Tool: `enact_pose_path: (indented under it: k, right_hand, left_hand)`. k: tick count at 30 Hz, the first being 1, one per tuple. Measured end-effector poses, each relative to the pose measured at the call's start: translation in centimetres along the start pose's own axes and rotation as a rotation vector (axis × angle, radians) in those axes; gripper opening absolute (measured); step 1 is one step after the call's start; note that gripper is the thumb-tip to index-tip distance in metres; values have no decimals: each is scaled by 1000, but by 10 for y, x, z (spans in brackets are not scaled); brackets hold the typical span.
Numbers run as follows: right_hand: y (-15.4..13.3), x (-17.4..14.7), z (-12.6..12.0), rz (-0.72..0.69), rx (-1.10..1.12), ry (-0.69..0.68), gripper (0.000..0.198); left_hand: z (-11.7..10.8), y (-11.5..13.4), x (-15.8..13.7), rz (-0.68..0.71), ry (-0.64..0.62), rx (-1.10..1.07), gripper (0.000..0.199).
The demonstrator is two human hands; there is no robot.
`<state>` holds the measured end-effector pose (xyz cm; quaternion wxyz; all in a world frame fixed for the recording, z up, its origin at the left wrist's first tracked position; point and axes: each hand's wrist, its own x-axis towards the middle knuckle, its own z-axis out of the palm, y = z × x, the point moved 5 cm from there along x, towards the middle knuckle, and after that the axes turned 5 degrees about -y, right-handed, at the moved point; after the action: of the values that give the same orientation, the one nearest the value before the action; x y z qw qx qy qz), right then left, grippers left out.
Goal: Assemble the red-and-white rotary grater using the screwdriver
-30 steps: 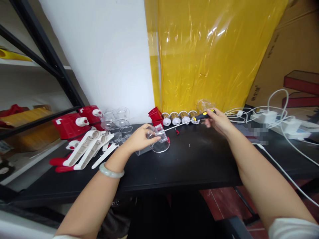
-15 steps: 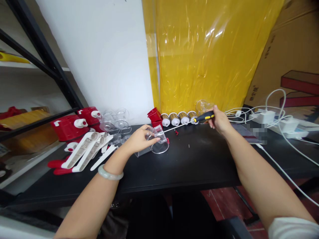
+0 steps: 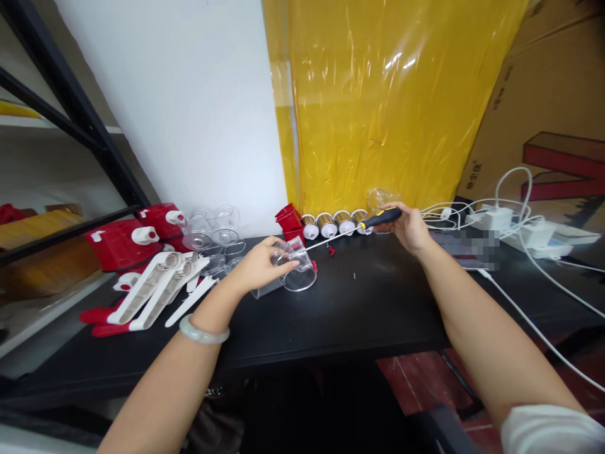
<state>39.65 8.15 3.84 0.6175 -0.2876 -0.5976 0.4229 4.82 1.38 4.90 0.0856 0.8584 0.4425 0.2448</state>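
Observation:
My left hand [image 3: 261, 267] is closed around a clear plastic part [image 3: 301, 277] with a round, cup-like end, held at the table's middle. Fingers of my right hand [image 3: 410, 228] grip the black and yellow handle of a screwdriver [image 3: 382, 218]. Its long thin shaft slants down to the left, and the tip meets the clear part beside my left fingers; the exact contact point is too small to make out. A small red piece [image 3: 331, 251] lies on the table just right of the clear part. Behind it stands a red plastic container [image 3: 288, 219].
Several printed cylinders [image 3: 326, 226] line the yellow-wrapped back panel. Red housings [image 3: 120, 244], white handle-like pieces [image 3: 161, 293] and more clear parts [image 3: 222, 230] crowd the left side. White chargers and cables [image 3: 496, 221] are at the right on the black table [image 3: 359, 315].
The whole view has shifted slightly left. Fingers of my right hand have changed position on the screwdriver handle, now more stretched along its top. My left hand still holds the clear part.

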Motion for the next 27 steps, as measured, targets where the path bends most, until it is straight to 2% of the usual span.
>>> enact_pose_path:
  k: [2,4,8,10,14,19,21,25,27]
  right_hand:
    - [-2,0,4,10,43,-32,34]
    - [-3,-1,4,16,2,-14,34]
    - [-3,-2,-1,8,-154,58,46]
    - [-3,-2,2,23,-95,19,49]
    - [-5,-3,8,42,72,-59,40]
    - [-3,-2,-1,21,-119,81,41]
    - [-1,-1,-2,21,-152,87,44]
    - [-1,-1,2,5,33,-24,41]
    - [-1,-1,3,5,67,-29,38]
  left_hand:
    - [0,0,0,8,3,-2,39]
    - [0,0,0,23,2,3,39]
    - [0,0,0,21,-6,9,39]
    - [0,-1,0,19,-9,12,40]
    - [0,-2,0,17,-14,11,40]
    - [0,-1,0,11,-8,12,40]
    - [0,-1,0,11,-3,7,40]
    - [0,-1,1,25,-6,2,40]
    - [1,-1,1,23,-7,9,40]
